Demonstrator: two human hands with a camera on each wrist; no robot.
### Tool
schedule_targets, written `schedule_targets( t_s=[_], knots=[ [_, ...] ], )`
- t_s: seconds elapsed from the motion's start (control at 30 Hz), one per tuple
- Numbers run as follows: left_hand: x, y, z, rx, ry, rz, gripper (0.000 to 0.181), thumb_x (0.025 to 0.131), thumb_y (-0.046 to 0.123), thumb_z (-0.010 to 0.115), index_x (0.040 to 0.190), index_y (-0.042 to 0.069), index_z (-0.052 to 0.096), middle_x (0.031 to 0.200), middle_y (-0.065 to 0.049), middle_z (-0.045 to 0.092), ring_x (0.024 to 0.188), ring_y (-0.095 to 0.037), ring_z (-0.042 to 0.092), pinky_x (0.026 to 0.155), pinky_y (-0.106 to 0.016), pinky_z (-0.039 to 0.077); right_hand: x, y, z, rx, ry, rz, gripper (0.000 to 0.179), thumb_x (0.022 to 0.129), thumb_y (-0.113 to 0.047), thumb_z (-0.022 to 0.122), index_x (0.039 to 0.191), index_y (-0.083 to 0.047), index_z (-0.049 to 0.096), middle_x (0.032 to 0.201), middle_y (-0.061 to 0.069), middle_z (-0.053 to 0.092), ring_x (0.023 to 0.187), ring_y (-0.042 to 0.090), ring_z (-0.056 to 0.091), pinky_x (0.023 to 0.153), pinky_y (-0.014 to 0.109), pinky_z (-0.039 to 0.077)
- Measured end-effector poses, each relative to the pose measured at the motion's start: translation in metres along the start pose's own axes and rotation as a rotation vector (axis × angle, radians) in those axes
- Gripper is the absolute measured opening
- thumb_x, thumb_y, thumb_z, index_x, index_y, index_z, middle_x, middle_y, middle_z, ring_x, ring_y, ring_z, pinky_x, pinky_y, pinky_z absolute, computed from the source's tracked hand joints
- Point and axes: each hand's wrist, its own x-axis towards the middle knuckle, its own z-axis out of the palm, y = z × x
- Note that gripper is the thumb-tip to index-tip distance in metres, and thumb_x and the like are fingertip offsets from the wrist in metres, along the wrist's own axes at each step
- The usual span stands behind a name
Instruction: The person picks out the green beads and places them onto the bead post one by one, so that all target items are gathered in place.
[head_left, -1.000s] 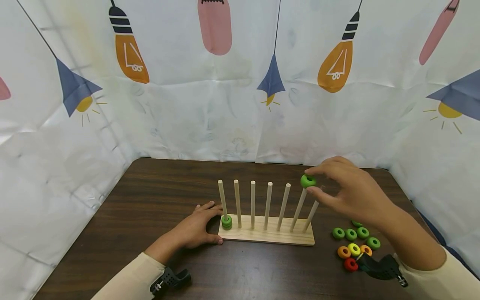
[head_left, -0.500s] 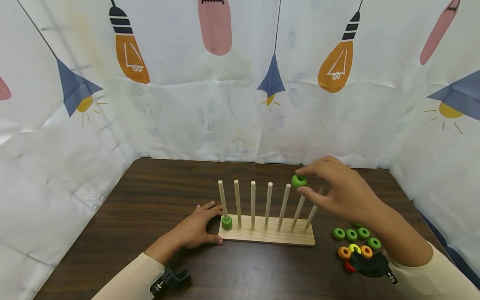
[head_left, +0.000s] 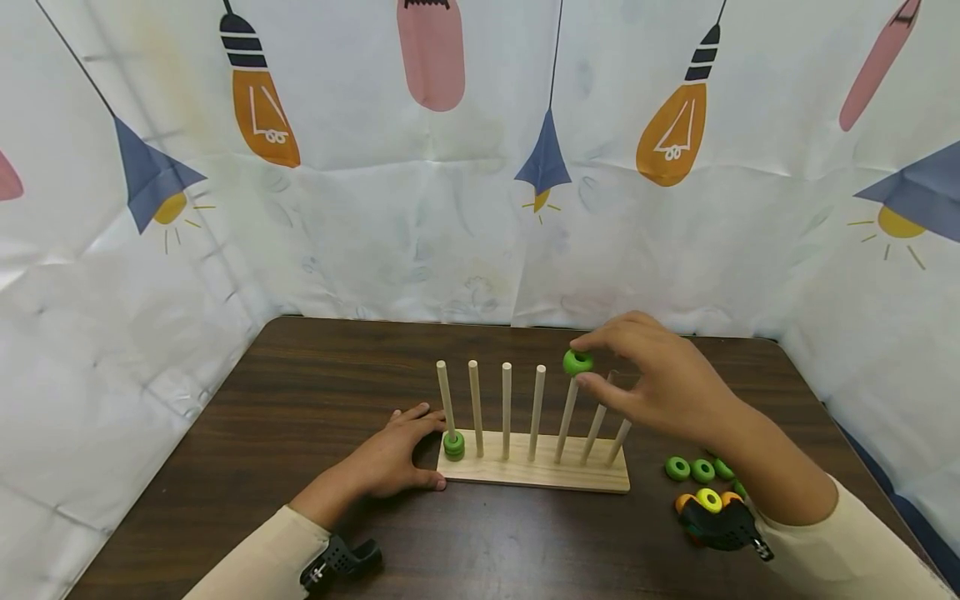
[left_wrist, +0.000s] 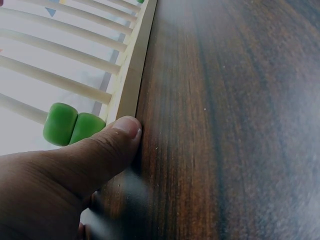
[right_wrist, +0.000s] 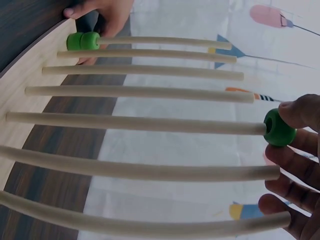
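A wooden peg stand (head_left: 525, 472) with a row of upright pegs stands on the table. My left hand (head_left: 393, 457) grips its left end, thumb at the front edge (left_wrist: 125, 127) and fingers toward the back. Two green rings (head_left: 453, 446) are stacked at the foot of the leftmost peg. My right hand (head_left: 660, 379) pinches another green ring (head_left: 577, 363) between thumb and fingers, right at the top of the third peg from the right. In the right wrist view this ring (right_wrist: 286, 132) meets that peg's tip, its hole facing the peg.
Right of the stand lie several loose green rings (head_left: 677, 468), with a yellow ring (head_left: 708, 500) and orange rings in front, partly hidden by the black wrist camera (head_left: 723, 527). A white printed curtain (head_left: 465, 233) hangs behind the dark wooden table (head_left: 337, 367).
My right hand has moved left with the green ring, from over the second peg from the right to the third. My left hand and the stand have stayed put.
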Motion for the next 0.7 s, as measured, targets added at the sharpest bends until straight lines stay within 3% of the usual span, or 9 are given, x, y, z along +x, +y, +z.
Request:
schedule_targets(
  t_s=[0.4, 0.7],
  knots=[
    [0.0, 0.0, 0.0, -0.002, 0.001, 0.002, 0.075, 0.079, 0.042, 0.089, 0.141, 0.012, 0.06, 0.158, -0.007, 0.044, 0.152, -0.036, 0.025, 0.121, -0.064, 0.013, 0.009, -0.006, 0.008, 0.018, -0.025, 0.023, 0.034, 0.085, -0.019, 0.085, 0.117, -0.016, 0.074, 0.111, -0.009, 0.069, 0.099, 0.011, 0.059, 0.071, 0.03, 0.052],
    [-0.001, 0.0, -0.001, -0.008, 0.002, 0.008, 0.074, 0.079, 0.042, 0.089, 0.14, 0.012, 0.06, 0.158, -0.007, 0.043, 0.152, -0.036, 0.024, 0.121, -0.064, 0.013, 0.016, -0.01, 0.014, 0.044, -0.023, -0.013, 0.034, 0.086, -0.016, 0.085, 0.118, -0.015, 0.074, 0.111, -0.008, 0.07, 0.107, 0.014, 0.062, 0.083, 0.038, 0.055]
  ],
)
